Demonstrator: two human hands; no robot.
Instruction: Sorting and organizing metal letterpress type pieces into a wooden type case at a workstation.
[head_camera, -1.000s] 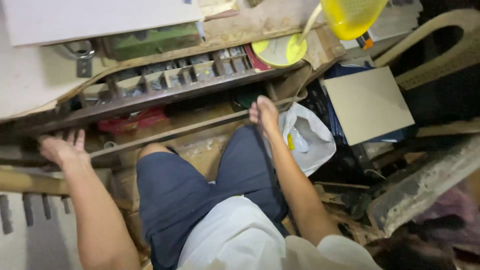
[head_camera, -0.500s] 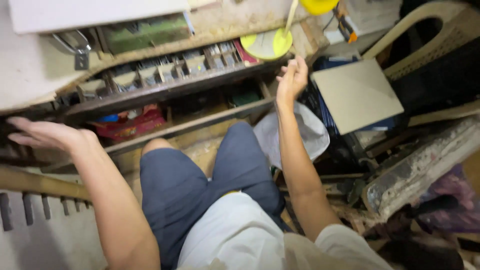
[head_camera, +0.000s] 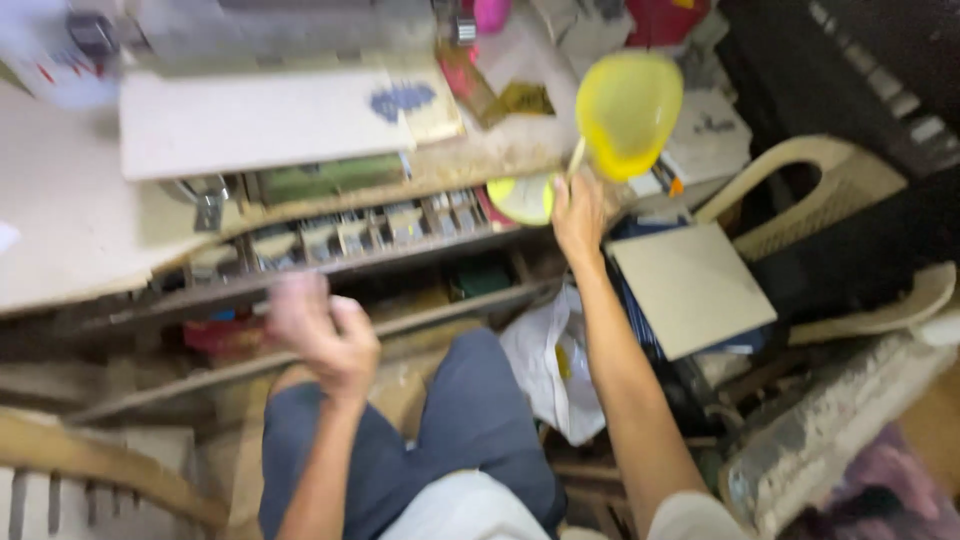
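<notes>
My right hand (head_camera: 578, 212) reaches up to the edge of a cluttered workbench (head_camera: 60, 240) and grips the handle of a yellow plastic scoop (head_camera: 628, 108), whose bowl stands above the hand. A second yellow-green dish (head_camera: 520, 198) lies just left of that hand. My left hand (head_camera: 322, 332) is blurred, raised in the air in front of the bench's lower shelf with fingers loosely curled; it holds nothing that I can see. My knees in dark blue trousers (head_camera: 470, 420) are below.
A white board (head_camera: 260, 120) lies on the bench top. A tray of small compartments (head_camera: 350, 235) sits under it. A square beige tile (head_camera: 690, 288), a white plastic bag (head_camera: 545, 365) and a beige plastic chair (head_camera: 800, 190) crowd the right side.
My right hand has risen from the lower rail to the bench edge and taken the yellow scoop's handle. My left hand has left the rail at left and moved right and up.
</notes>
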